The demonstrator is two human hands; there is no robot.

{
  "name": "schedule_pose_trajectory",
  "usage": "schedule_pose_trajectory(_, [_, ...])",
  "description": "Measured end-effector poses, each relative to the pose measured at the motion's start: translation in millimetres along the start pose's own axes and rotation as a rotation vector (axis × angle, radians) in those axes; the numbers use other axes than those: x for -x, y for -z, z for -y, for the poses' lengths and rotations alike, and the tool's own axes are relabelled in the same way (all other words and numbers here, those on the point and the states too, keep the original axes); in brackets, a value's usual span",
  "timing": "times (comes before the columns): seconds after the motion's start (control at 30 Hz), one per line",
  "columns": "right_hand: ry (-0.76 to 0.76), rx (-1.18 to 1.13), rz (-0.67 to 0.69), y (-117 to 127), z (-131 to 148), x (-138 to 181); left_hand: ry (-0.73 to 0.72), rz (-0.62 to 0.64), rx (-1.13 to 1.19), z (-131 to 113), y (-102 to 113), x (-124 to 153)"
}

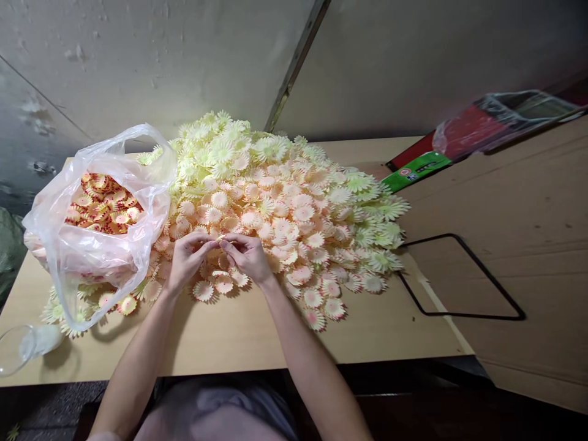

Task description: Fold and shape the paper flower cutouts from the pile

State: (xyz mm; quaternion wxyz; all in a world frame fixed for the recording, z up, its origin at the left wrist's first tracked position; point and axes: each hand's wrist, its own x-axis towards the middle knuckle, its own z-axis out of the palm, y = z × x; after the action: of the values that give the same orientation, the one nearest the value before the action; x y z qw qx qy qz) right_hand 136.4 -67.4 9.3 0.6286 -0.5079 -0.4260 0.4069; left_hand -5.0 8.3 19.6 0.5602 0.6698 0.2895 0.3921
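Observation:
My left hand (193,256) and my right hand (248,254) meet at the fingertips over the near side of a big heap of artificial flowers (280,208). Both are closed in a pinch on one small pale artificial flower (221,237), mostly hidden by my fingers. The heap's flower heads are thin and fringed, pale pink in the middle and yellow-green at the back and right. To the left of my left hand stands an open white plastic bag (154,214), filled with flower heads with dark red edges (108,202).
A clear cup (27,346) lies on its side at the table's left front corner. Along the right side are a cardboard sheet (519,245), a black wire frame (487,269) and a red and green package (427,165). A grey wall (206,55) rises behind the table (220,349).

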Motion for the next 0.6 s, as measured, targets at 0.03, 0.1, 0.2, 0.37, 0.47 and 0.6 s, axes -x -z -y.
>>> schedule_pose_trajectory(0.03, [0.000,0.015,0.001,0,1,0,0.017,-0.010,0.013,1,0,0])
schedule_pose_trajectory(0.1, [-0.011,0.039,-0.005,-1,2,0,0.068,-0.010,0.042,0,-1,0])
schedule_pose_trajectory(0.2, [-0.037,0.041,-0.005,-2,3,-1,0.154,0.019,0.103,-6,-3,2])
schedule_pose_trajectory(0.37, [-0.055,-0.005,0.032,-2,0,-2,0.252,0.063,0.196,-11,-6,5])
schedule_pose_trajectory(0.47, [-0.056,-0.002,0.059,-2,2,-2,0.300,0.053,0.254,-6,-7,6])
schedule_pose_trajectory(0.6, [-0.087,0.022,0.091,-3,6,0,0.321,0.026,0.322,-3,-8,5])
